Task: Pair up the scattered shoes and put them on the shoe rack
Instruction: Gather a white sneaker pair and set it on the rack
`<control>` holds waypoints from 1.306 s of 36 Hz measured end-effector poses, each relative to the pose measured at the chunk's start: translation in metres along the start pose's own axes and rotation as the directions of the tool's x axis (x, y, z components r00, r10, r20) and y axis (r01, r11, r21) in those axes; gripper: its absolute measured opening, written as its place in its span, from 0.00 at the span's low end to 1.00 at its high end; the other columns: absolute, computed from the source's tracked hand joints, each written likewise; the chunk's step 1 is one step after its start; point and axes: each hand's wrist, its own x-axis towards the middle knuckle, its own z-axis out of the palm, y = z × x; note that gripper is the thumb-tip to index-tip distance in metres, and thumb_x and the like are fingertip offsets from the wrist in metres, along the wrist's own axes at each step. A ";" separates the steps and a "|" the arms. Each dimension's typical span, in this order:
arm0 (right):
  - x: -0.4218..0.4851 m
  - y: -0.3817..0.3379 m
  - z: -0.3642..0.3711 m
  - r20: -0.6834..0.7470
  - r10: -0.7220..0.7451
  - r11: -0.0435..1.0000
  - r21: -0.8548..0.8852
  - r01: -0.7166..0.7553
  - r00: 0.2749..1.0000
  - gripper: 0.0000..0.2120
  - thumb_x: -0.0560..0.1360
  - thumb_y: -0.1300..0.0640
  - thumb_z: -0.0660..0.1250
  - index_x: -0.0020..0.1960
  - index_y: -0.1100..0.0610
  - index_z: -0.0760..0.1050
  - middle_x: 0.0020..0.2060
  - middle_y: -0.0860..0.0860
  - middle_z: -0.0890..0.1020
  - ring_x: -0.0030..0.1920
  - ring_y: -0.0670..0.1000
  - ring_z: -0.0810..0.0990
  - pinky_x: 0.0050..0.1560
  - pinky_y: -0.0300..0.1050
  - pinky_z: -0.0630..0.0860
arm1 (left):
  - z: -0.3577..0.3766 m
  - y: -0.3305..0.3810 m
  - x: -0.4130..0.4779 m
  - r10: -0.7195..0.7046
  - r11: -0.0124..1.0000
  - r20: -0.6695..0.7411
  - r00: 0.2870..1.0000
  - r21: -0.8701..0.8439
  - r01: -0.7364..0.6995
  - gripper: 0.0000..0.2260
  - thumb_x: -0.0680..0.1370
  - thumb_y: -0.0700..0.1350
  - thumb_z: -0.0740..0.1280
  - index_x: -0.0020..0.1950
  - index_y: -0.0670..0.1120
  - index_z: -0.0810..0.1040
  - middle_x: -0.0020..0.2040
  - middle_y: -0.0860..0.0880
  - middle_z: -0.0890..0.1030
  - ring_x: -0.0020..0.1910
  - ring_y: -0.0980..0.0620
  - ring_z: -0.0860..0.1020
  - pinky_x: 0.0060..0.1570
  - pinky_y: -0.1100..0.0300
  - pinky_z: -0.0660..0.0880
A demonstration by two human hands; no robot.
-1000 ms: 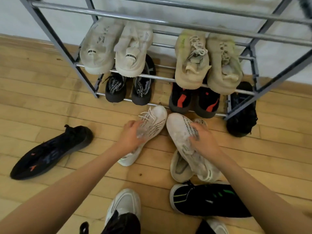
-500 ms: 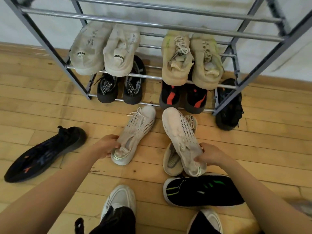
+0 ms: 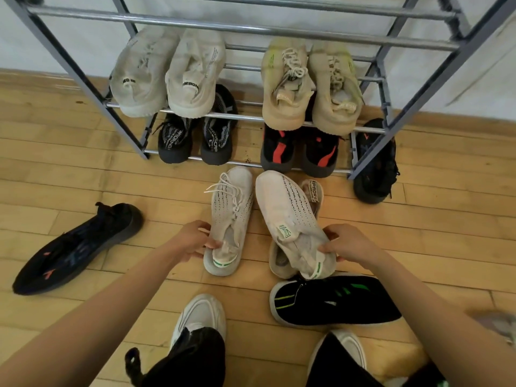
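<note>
The left hand [image 3: 192,243] pinches the heel of one white shoe [image 3: 230,216] on the floor; the right hand [image 3: 347,244] grips its mate [image 3: 290,219] likewise, toes toward the rack [image 3: 245,27], probably to lift both as a pair.

Pale wooden plank floor [image 3: 69,169] carries: grey metal tube shoe rack [image 3: 117,115]; lone black knit shoe [image 3: 75,248] at left; black green-striped sneaker [image 3: 332,301]; two white perforated knit sneakers [image 3: 233,216] centre.
</note>
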 end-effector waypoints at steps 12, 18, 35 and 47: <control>0.000 0.000 0.009 -0.075 -0.161 0.987 0.007 0.162 0.984 0.17 0.74 0.55 0.68 0.61 0.60 0.75 0.54 0.55 0.81 0.45 0.52 0.81 0.43 0.46 0.81 | -0.009 -0.015 -0.006 0.095 0.981 0.114 0.989 -0.177 -0.074 0.31 0.69 0.25 0.67 0.68 0.46 0.68 0.61 0.47 0.75 0.57 0.44 0.77 0.53 0.43 0.77; -0.009 -0.002 0.015 -0.164 -0.298 0.954 -0.027 0.298 0.940 0.21 0.74 0.57 0.69 0.66 0.55 0.72 0.60 0.51 0.79 0.56 0.52 0.79 0.57 0.46 0.77 | -0.012 -0.027 -0.021 0.256 0.936 0.042 0.966 -0.260 -0.237 0.36 0.68 0.22 0.63 0.72 0.46 0.65 0.63 0.47 0.72 0.59 0.41 0.76 0.50 0.44 0.79; -0.052 -0.090 -0.040 -0.439 -0.580 0.805 -0.178 0.566 0.687 0.22 0.76 0.54 0.67 0.69 0.57 0.69 0.63 0.52 0.77 0.61 0.51 0.77 0.60 0.46 0.76 | -0.047 0.028 -0.093 0.573 0.753 -0.138 0.808 -0.299 -0.586 0.34 0.72 0.27 0.66 0.72 0.52 0.65 0.64 0.52 0.77 0.62 0.52 0.76 0.51 0.59 0.77; -0.114 -0.173 -0.089 -0.424 -0.532 0.818 -0.036 0.574 0.733 0.19 0.78 0.55 0.64 0.69 0.54 0.69 0.60 0.51 0.78 0.58 0.51 0.76 0.56 0.48 0.76 | -0.090 0.101 -0.165 0.558 0.690 -0.284 0.780 -0.363 -0.626 0.34 0.69 0.23 0.60 0.72 0.48 0.67 0.60 0.50 0.77 0.48 0.52 0.78 0.41 0.56 0.76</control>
